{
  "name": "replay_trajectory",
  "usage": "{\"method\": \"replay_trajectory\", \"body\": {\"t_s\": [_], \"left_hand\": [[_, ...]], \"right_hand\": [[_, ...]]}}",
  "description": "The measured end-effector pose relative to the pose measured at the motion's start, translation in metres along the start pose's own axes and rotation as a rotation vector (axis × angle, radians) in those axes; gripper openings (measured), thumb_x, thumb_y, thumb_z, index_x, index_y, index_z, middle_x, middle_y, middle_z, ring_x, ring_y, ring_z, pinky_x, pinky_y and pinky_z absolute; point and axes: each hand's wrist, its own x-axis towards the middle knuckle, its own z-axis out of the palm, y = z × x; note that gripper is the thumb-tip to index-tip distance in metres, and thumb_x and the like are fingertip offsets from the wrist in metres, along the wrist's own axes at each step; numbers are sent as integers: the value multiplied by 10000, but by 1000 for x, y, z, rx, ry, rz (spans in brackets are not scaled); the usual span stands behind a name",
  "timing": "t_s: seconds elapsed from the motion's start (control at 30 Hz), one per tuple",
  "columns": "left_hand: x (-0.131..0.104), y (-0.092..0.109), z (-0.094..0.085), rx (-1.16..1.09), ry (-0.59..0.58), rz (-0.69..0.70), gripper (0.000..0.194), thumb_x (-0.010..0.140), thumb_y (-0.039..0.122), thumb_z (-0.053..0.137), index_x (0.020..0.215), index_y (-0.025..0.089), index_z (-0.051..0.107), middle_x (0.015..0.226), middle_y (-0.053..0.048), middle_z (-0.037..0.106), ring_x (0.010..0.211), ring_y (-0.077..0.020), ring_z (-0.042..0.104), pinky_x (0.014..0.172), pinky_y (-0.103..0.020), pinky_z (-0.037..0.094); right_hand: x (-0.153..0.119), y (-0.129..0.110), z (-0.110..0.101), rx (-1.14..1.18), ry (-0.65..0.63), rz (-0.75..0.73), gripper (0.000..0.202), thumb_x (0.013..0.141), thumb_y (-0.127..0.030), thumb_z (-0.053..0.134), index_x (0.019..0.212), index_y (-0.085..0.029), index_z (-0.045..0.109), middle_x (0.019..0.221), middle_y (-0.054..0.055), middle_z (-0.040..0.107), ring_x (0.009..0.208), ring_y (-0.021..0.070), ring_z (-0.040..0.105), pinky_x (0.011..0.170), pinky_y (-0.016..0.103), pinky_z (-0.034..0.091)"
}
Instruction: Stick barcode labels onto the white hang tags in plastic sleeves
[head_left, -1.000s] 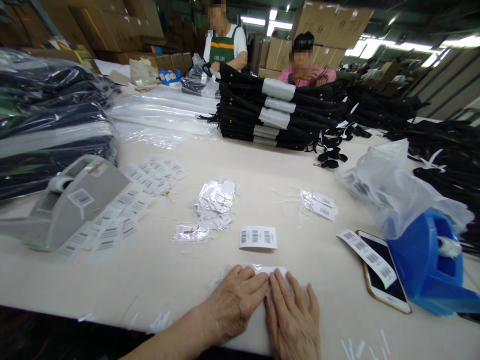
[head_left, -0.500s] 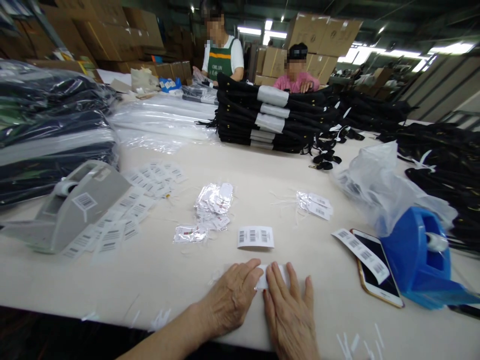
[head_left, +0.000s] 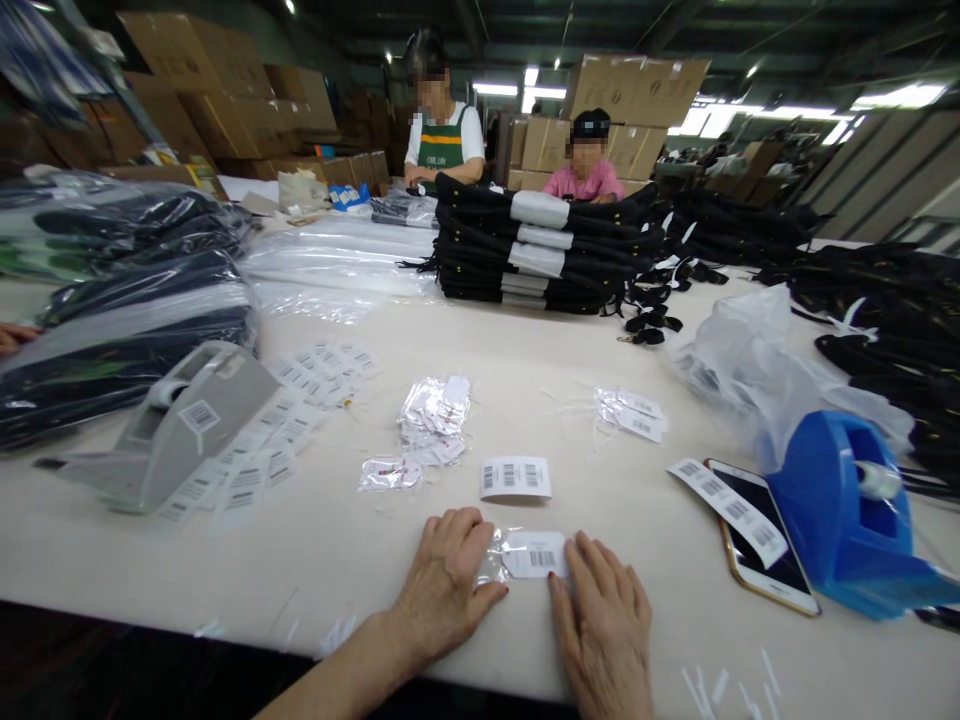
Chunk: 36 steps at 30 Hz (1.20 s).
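Note:
A white barcode hang tag point(head_left: 536, 555) lies flat on the table between my hands, joined on its left to a small clear plastic sleeve point(head_left: 493, 562). My left hand point(head_left: 446, 575) rests on the sleeve's left end, thumb and fingers apart with the plastic showing between them. My right hand point(head_left: 606, 615) lies open, its fingertips touching the tag's right edge. Just beyond the tag is a curled strip of barcode stickers point(head_left: 515, 479). Farther off lies a pile of tags in clear plastic point(head_left: 433, 420), with a single wrapped tag point(head_left: 390, 473) beside it.
At left stands a grey tape dispenser point(head_left: 191, 425) beside barcode sheets point(head_left: 251, 480). A blue dispenser point(head_left: 844, 520), a phone point(head_left: 772, 560) and more tags point(head_left: 631, 412) are at right. Behind are stacked black goods point(head_left: 540, 265); two people point(head_left: 442, 140) are across the table.
My hands have moved apart, uncovering the tag and its barcode. The left hand's thumb has spread away from its fingers. The view has shifted slightly, and another person's hand appears at far left.

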Motion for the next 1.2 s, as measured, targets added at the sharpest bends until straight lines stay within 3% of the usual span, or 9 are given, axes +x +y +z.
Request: {"method": "replay_trajectory", "body": {"t_s": [0.27, 0.47, 0.6, 0.73, 0.87, 0.97, 1.07, 1.2], "left_hand": [[-1, 0, 4, -26, -13, -33, 329, 688, 243, 651, 981, 162, 527, 1054, -82, 522, 967, -245, 455, 825, -415, 378], [10, -2, -12, -63, -126, -146, 208, 678, 201, 601, 868, 163, 524, 953, -48, 523, 910, -209, 470, 798, -347, 395], [25, 2, -25, 42, -251, -233, 195, 628, 189, 580, 809, 154, 515, 902, -66, 524, 892, -249, 480, 771, -380, 395], [36, 9, -30, 7, -321, -246, 214, 537, 140, 618, 707, 158, 490, 857, -75, 534, 871, -273, 486, 766, -398, 382], [34, 9, -31, -137, -341, -299, 206, 521, 86, 577, 653, 178, 448, 680, 1, 505, 694, -192, 490, 638, -295, 370], [29, 7, -28, -348, -343, -336, 196, 541, 122, 589, 618, 186, 420, 585, 56, 456, 569, -117, 432, 503, -213, 295], [25, 5, -25, -562, -311, -363, 233, 538, 166, 634, 622, 183, 418, 573, 75, 449, 544, -88, 407, 464, -192, 262], [22, 7, -19, -782, -295, -397, 215, 518, 217, 654, 621, 166, 472, 537, 73, 468, 515, -80, 405, 458, -193, 273]], "right_hand": [[4, -29, 5, 122, -42, -36, 304, 871, -262, 380, 1087, -163, 570, 1139, 108, 610, 1066, 262, 514, 911, 468, 308], [7, -21, 7, 285, -2, 37, 311, 889, -313, 358, 1063, -167, 572, 1061, 97, 647, 985, 218, 572, 834, 385, 410], [7, -18, 7, 331, -6, 61, 329, 878, -358, 384, 1066, -160, 568, 1061, 104, 644, 991, 232, 573, 832, 399, 432], [5, -15, 10, 413, -23, 88, 323, 861, -371, 420, 1069, -176, 572, 1056, 97, 647, 995, 233, 576, 838, 405, 444], [8, -9, 10, 592, -81, 228, 367, 803, -429, 492, 1060, -186, 592, 1032, 99, 657, 957, 243, 597, 825, 415, 464], [18, -8, -1, 783, -230, 405, 417, 718, -450, 584, 1048, -196, 609, 1007, 92, 670, 924, 251, 611, 814, 410, 476], [30, -12, -16, 1079, -400, 553, 364, 702, -461, 599, 944, -191, 639, 886, 63, 690, 826, 223, 624, 754, 345, 493], [36, -17, -25, 1288, -377, 721, 322, 723, -490, 577, 747, -178, 654, 670, 10, 646, 648, 157, 573, 610, 243, 472]]}}
